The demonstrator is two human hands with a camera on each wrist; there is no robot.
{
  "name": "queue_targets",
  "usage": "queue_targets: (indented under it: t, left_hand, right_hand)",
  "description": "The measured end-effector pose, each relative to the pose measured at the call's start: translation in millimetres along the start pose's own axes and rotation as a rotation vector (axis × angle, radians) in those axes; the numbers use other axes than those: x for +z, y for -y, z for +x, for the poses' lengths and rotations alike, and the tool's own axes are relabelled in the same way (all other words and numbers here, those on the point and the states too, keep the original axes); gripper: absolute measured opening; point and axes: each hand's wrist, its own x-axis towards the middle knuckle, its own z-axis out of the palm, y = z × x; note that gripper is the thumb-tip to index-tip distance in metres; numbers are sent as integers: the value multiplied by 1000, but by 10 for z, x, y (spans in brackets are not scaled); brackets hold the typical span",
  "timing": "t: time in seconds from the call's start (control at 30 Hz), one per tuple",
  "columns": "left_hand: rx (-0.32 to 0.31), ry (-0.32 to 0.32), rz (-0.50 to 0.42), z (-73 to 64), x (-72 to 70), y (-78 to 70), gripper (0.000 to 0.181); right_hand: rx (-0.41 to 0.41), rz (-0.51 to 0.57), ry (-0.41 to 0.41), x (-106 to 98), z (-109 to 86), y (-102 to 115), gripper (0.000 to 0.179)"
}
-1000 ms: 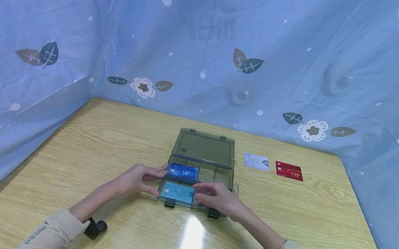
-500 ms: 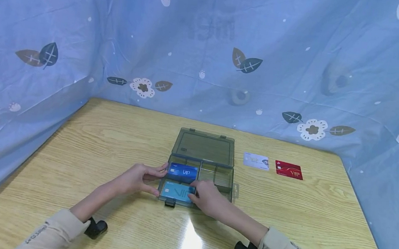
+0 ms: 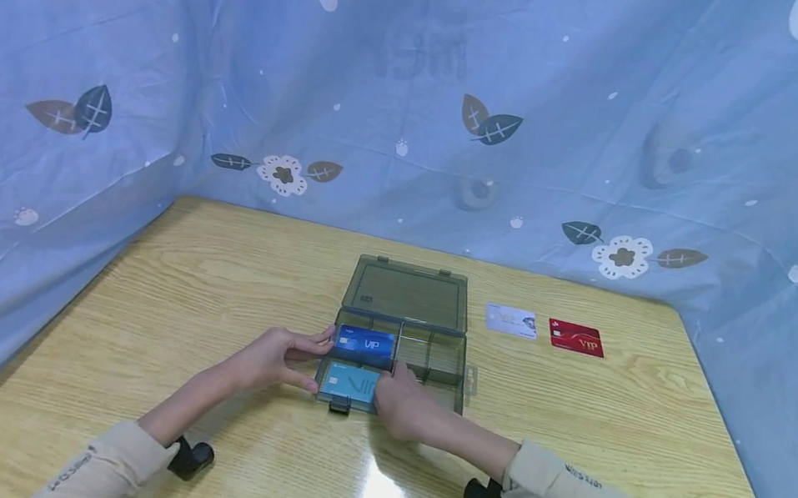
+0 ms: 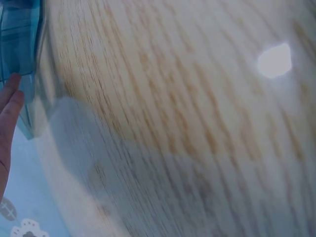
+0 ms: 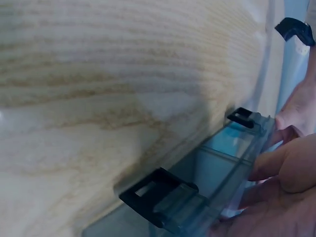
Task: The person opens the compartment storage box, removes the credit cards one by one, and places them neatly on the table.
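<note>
A smoky clear divided box [image 3: 457,379] lies open on the table, its lid [image 3: 408,294] folded back. A blue VIP card [image 3: 365,345] is in its back left compartment, and a teal VIP card [image 3: 351,382] is in the front left one. My left hand [image 3: 278,361] touches the box's left side with fingers and thumb extended. Over the front of the box, my right hand [image 3: 404,405] covers the right end of the teal card; its fingertips are hidden in the head view. In the right wrist view, the right hand [image 5: 291,173] reaches bent fingers into the box beside the latches.
A white VIP card [image 3: 511,320] and a red VIP card [image 3: 576,338] lie right of the box on the wooden table [image 3: 231,260]. Two black latches stick out at the box's front, one [image 3: 340,405] showing in the head view. Blue patterned cloth [image 3: 392,71] surrounds the table.
My right hand has shifted left and turned over the front of the box, its forearm swinging lower. It covers more of the teal card's right end. The left hand has stayed put.
</note>
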Motion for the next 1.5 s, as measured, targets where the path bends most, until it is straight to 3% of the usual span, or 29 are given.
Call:
queue_targets:
  t: [0.2, 0.47, 0.63, 0.77, 1.0, 1.13, 1.3, 1.5]
  left_hand:
    - [3, -5, 4, 1, 0, 9, 63]
    - [22, 4, -10, 19, 11, 3, 63]
    - [10, -1, 2, 15, 13, 5, 61]
    - [5, -12, 17, 7, 13, 5, 61]
    - [-5, -12, -2, 6, 14, -6, 62]
    - [-10, -13, 8, 8, 12, -7, 62]
    - [-9, -6, -4, 9, 14, 8, 63]
    - [-4, -6, -26, 2, 9, 18, 62]
  right_hand:
    - [-14, 10, -44, 42, 13, -13, 36]
    - [28, -39, 18, 23, 6, 28, 49]
    - [25, -42, 25, 2, 20, 46, 46]
    - [-3, 58, -11, 23, 18, 13, 44]
    - [-19, 276, -148, 95, -28, -44, 30]
    - [-40, 408, -206, 109, -64, -63, 35]
    - [-69, 457, -234, 137, -122, -70, 44]
    - [-120, 570, -327, 160, -145, -77, 40]
